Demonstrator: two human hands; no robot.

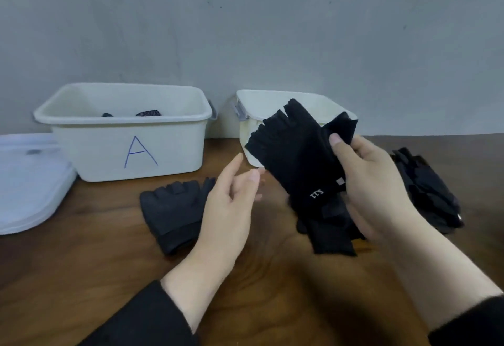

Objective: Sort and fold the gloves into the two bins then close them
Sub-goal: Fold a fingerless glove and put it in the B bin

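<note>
My right hand (373, 182) grips a black fingerless glove (294, 149) with small white lettering and holds it up in front of the second white bin (272, 103). Its thumb presses on the glove's upper right part. My left hand (231, 195) hovers just left of that glove with fingers relaxed and holds nothing. Another black fingerless glove (174, 209) lies flat on the wooden table (95, 264), partly behind my left hand. The white bin marked A (128, 133) stands at the left with dark gloves (148, 113) inside. More black glove fabric (332, 234) lies under my right hand.
A pile of black gloves (428, 193) lies at the right on the table. White lids (27, 182) are stacked at the far left beside bin A. A grey wall (245, 32) rises right behind both bins.
</note>
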